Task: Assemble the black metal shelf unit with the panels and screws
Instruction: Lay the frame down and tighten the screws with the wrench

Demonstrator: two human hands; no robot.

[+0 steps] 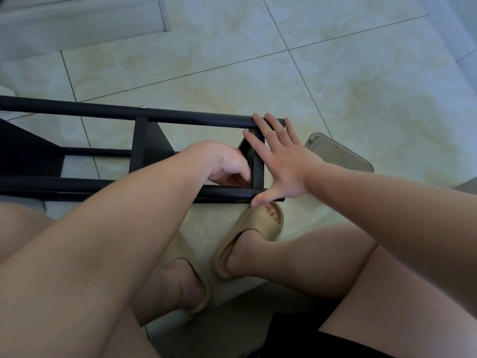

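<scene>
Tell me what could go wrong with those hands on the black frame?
The left hand is curled inside the black frame by the end bar; it might get pinched if the frame shifts. The right hand only presses flat on top, so it could slip. The toes in the open slipper sit beside the near rail and could get bumped.

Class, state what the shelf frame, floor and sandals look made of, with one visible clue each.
Shelf frame: likely painted metal, matte black tubes, a silver screw head. Floor: glazed tile, glossy with grout lines. Sandals: probably foam, thick matte beige.
</scene>
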